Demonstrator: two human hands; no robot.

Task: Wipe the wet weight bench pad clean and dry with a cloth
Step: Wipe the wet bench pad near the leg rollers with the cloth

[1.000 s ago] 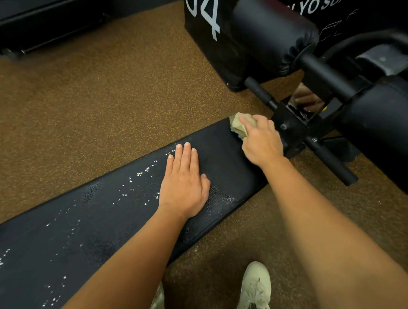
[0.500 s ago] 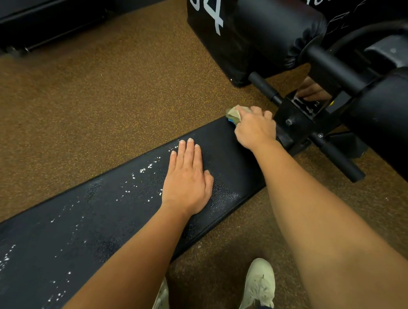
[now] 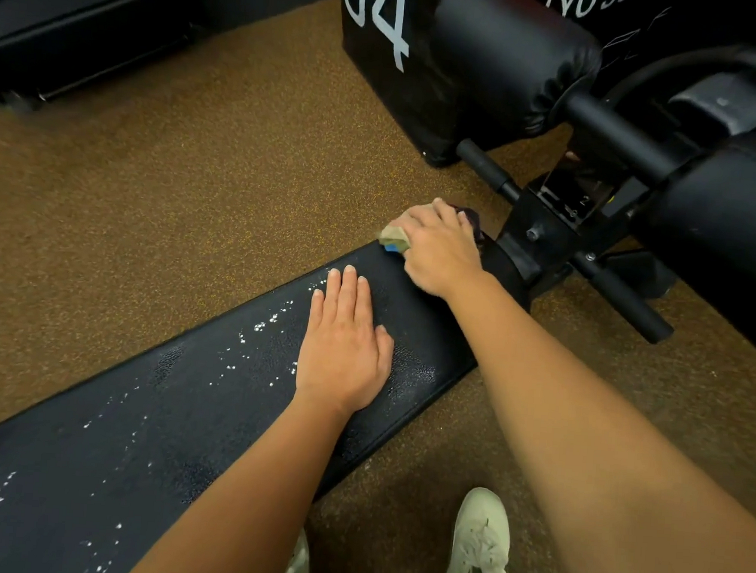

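As the right hand (image 3: 441, 250), fingers curled round a bunched tan cloth (image 3: 395, 238), has slid across the end of the bench pad (image 3: 156, 427) toward its far corner, the left hand (image 3: 345, 351) stays flat on the pad, fingers straight, holding nothing. Only that end looks wiped; water droplets (image 3: 271, 319) still bead further along. The pad's long axis runs from lower left up-right toward the leg rollers (image 3: 509, 54).

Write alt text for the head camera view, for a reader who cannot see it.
A person's right hand holds a crumpled tan cloth at the far end of a black weight bench pad, while the left hand lies flat on the pad. Water droplets speckle the pad beside that hand; a pale shoe stands on the brown floor.
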